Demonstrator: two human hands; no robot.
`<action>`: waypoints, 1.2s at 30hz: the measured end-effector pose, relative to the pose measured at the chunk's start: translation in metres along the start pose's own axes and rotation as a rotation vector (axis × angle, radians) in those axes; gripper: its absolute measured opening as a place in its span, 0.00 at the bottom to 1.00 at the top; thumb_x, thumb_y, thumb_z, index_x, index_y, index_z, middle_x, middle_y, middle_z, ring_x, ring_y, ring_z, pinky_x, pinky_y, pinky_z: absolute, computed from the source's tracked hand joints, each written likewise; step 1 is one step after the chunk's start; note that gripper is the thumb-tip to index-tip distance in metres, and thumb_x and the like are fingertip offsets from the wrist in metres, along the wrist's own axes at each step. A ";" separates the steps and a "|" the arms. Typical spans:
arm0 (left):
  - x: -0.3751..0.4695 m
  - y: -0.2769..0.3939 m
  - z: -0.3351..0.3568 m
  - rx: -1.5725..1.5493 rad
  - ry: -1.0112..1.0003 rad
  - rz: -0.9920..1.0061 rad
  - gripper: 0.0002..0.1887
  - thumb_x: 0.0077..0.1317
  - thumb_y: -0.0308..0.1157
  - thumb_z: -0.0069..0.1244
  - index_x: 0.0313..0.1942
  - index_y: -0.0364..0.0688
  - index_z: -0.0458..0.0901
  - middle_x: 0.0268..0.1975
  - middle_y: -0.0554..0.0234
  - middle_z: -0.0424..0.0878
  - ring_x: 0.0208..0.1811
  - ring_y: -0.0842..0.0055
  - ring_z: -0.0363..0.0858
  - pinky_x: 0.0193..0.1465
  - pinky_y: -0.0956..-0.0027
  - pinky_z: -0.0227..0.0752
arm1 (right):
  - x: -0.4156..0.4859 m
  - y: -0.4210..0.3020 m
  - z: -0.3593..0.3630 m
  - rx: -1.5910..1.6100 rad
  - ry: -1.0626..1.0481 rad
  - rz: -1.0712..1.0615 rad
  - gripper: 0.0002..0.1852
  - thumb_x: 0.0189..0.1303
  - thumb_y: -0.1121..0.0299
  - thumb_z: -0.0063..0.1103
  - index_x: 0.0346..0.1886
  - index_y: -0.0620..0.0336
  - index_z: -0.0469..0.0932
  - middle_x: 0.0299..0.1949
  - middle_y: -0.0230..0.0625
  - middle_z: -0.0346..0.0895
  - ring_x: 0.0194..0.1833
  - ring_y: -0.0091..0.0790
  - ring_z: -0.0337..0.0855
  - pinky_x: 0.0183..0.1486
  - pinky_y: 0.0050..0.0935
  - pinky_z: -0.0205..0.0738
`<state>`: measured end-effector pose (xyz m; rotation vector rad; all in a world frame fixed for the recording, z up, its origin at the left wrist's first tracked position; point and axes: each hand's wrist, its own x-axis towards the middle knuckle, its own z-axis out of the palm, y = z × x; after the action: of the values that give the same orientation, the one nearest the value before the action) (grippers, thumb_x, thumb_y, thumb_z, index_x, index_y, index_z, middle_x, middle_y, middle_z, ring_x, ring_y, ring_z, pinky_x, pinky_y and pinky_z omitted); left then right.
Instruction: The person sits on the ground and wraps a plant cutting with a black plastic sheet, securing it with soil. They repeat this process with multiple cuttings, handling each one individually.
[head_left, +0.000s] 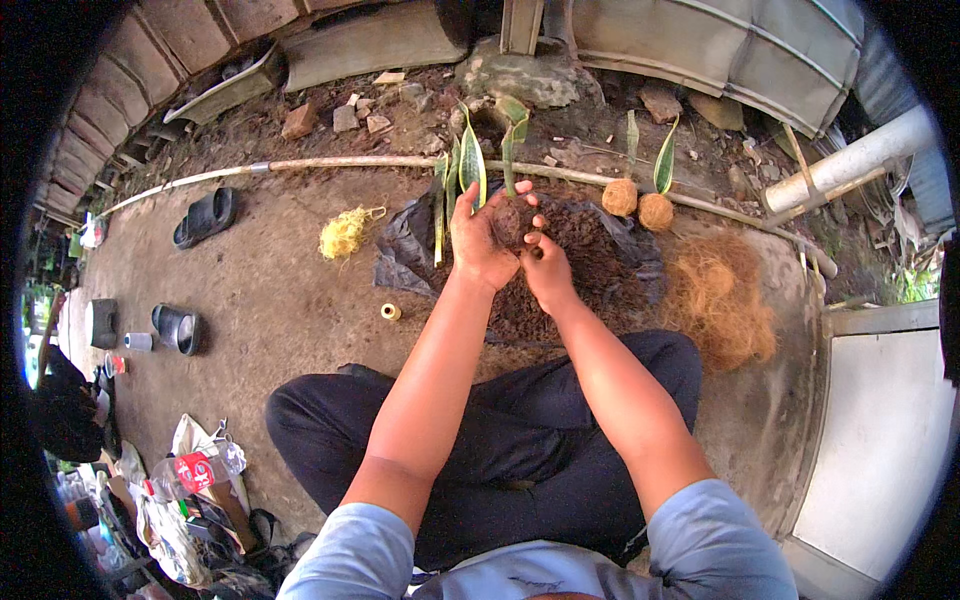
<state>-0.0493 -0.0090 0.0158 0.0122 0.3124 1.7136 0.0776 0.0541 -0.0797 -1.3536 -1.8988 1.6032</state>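
Note:
My left hand (480, 244) cups a ball of dark soil (512, 221), its fingers wrapped around the far side. Out of the ball's top rises a snake plant leaf (512, 139), curled at its tip. Close against the near right side of the ball, my right hand (547, 270) has its fingers bent and touches or nearly touches it. Beneath both hands lies a heap of loose dark soil (592, 255) on a black plastic sheet (405, 244). More snake plant leaves (470, 154) stand just left of the ball.
Two fibre-wrapped balls (619, 197) with leaves sit at the back right, above loose coconut fibre (716, 300). Yellow raffia-like fibre (345, 234) and a thread spool (391, 311) lie left. Black sandals (206, 217), a plastic bottle (199, 471) and a bamboo pole (337, 162) are farther out.

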 end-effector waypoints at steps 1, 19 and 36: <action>0.004 -0.003 -0.001 0.009 0.023 0.009 0.32 0.76 0.58 0.37 0.59 0.37 0.78 0.47 0.56 0.82 0.41 0.61 0.79 0.39 0.62 0.74 | -0.002 -0.001 -0.009 0.347 -0.073 0.096 0.16 0.70 0.66 0.67 0.59 0.55 0.83 0.57 0.36 0.85 0.50 0.40 0.86 0.55 0.36 0.79; 0.019 -0.018 -0.027 0.170 0.265 0.011 0.38 0.78 0.63 0.30 0.61 0.36 0.77 0.50 0.53 0.84 0.50 0.59 0.82 0.56 0.50 0.74 | -0.010 -0.076 -0.069 1.106 -0.076 0.148 0.20 0.73 0.51 0.64 0.31 0.51 0.69 0.26 0.29 0.71 0.25 0.24 0.68 0.24 0.25 0.58; 0.034 -0.042 -0.085 -0.145 0.051 -0.042 0.26 0.81 0.55 0.34 0.50 0.41 0.80 0.46 0.57 0.85 0.48 0.64 0.84 0.55 0.55 0.80 | -0.033 -0.096 -0.003 -0.343 0.353 -0.906 0.13 0.72 0.68 0.58 0.31 0.64 0.71 0.33 0.49 0.73 0.40 0.57 0.76 0.43 0.52 0.68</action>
<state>-0.0298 0.0127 -0.0806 -0.1435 0.2234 1.6931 0.0529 0.0363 0.0176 -0.6134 -2.1310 0.5823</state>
